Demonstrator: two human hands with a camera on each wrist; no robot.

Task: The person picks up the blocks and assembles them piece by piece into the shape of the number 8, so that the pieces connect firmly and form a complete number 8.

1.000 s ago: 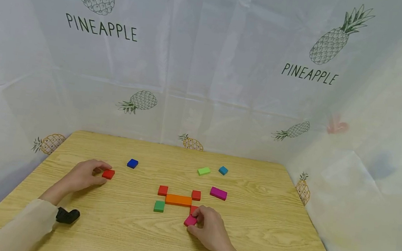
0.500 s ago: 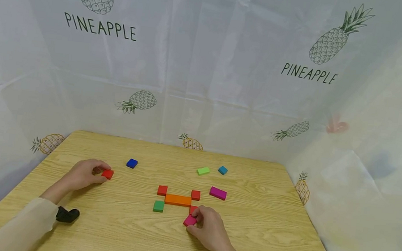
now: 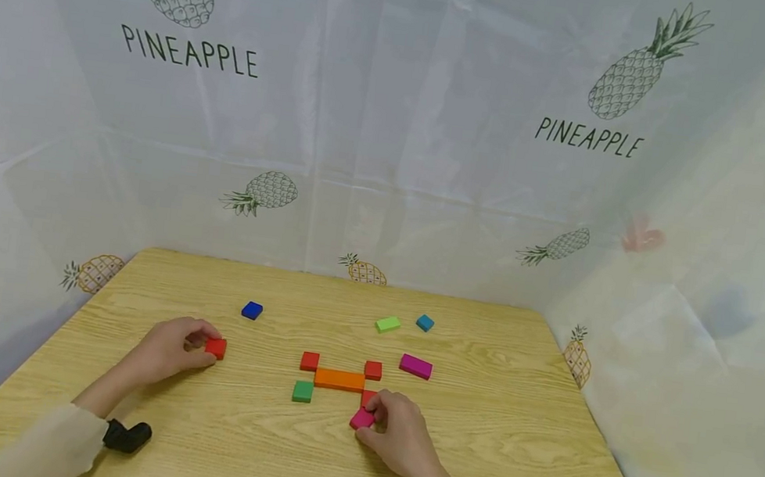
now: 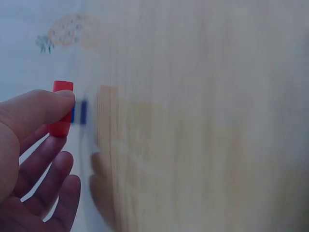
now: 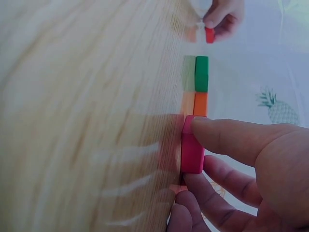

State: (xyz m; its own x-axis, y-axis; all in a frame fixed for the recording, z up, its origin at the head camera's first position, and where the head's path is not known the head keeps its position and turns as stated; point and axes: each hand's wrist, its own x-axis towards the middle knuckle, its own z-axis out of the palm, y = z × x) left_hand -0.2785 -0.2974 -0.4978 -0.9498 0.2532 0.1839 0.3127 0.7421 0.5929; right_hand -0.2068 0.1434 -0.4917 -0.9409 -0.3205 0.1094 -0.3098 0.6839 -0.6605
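Note:
Between thumb and fingers my left hand [image 3: 173,348] pinches a small red block [image 4: 62,108], left of the other blocks; the left wrist view shows it off the table. My right hand [image 3: 397,433] pinches a pink block [image 5: 193,150] that sits on the table at the near right of a block layout. An orange bar [image 3: 339,380] forms the middle of that layout. Red blocks stand at its far left corner [image 3: 309,361] and far right corner [image 3: 373,370], a green block [image 3: 303,391] at the near left. Another red block [image 3: 369,398] at the near right is partly hidden by my right fingers.
Farther back on the wooden table [image 3: 246,443] lie a dark blue block [image 3: 251,310], a light green block [image 3: 387,325] and a light blue block [image 3: 425,323]. A purple bar [image 3: 416,366] lies right of the layout. A pineapple-print sheet [image 3: 424,117] hangs around the table.
My left hand has moved slightly right and nearer to me, carrying the red block. The right hand and the pink block have stayed in place.

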